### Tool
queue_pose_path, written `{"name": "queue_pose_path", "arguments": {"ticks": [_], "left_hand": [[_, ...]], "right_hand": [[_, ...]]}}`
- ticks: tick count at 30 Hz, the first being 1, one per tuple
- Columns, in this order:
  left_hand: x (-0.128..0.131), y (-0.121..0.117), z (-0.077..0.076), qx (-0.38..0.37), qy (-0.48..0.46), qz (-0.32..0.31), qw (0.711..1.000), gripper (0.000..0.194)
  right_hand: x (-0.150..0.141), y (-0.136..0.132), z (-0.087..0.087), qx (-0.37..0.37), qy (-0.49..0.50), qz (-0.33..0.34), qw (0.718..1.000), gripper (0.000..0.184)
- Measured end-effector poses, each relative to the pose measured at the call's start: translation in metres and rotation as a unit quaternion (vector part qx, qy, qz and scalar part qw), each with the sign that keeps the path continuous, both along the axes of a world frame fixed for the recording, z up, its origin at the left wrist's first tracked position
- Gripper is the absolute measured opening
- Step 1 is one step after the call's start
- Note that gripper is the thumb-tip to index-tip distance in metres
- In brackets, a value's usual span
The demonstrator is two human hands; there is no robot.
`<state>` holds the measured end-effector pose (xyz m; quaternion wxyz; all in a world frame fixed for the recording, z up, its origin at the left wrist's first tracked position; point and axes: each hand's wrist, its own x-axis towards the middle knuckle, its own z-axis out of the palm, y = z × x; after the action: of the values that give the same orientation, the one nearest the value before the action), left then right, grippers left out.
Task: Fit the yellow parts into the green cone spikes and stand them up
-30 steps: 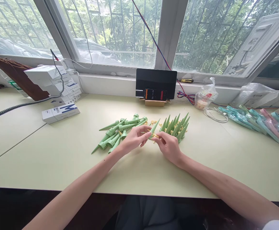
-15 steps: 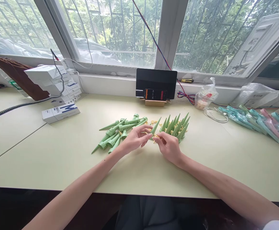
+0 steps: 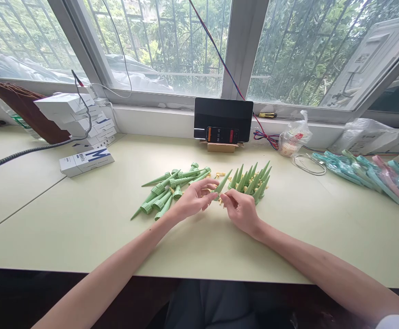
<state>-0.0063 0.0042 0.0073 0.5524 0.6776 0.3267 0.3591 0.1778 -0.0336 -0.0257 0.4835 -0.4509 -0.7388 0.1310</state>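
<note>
My left hand (image 3: 196, 197) is closed on the lower end of a green watering spike (image 3: 224, 180), whose point tilts up and to the right. Just to the right, the fingertips of my right hand (image 3: 242, 211) are pinched together at the base of that spike; a small yellow fitting (image 3: 221, 202) shows in part there, mostly covered by the fingers. Beyond my right hand several green spikes (image 3: 252, 177) stand point up in a tight group with yellow fittings between them. Left of my left hand lies a loose pile of green spikes (image 3: 161, 189) with ribbed caps.
More yellow fittings (image 3: 219, 175) lie behind my hands. A phone (image 3: 221, 135) showing a timer leans against a black screen (image 3: 202, 112). White boxes (image 3: 87, 162) are at the left, a bagged item (image 3: 292, 139) and wrapped coloured pieces (image 3: 367, 171) at the right.
The fingers of my right hand have shifted slightly at the base of the spike, and less of the yellow fitting shows. My left hand stays almost still.
</note>
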Motion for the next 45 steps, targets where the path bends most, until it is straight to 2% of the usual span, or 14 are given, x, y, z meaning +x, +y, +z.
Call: {"name": "queue_pose_path", "arguments": {"ticks": [24,33,39,45], "left_hand": [[0.0025,0.0023,-0.0025,0.021,-0.052,-0.038,0.998,0.03],[-0.0008,0.0014,0.0014,0.008,0.024,-0.041,0.999,0.045],[-0.0015,0.0005,0.0014,0.03,0.053,-0.055,0.997,0.038],[-0.0001,-0.0003,0.0054,-0.004,0.069,-0.01,0.998,0.044]], "right_hand": [[-0.0017,0.0004,0.0019,-0.058,0.028,-0.009,0.998,0.038],[-0.0024,0.0033,0.0024,-0.052,0.049,-0.031,0.997,0.04],[-0.0009,0.0052,0.0012,-0.052,0.04,-0.035,0.997,0.041],[-0.0006,0.0028,0.0052,-0.065,0.07,-0.031,0.995,0.024]]}}
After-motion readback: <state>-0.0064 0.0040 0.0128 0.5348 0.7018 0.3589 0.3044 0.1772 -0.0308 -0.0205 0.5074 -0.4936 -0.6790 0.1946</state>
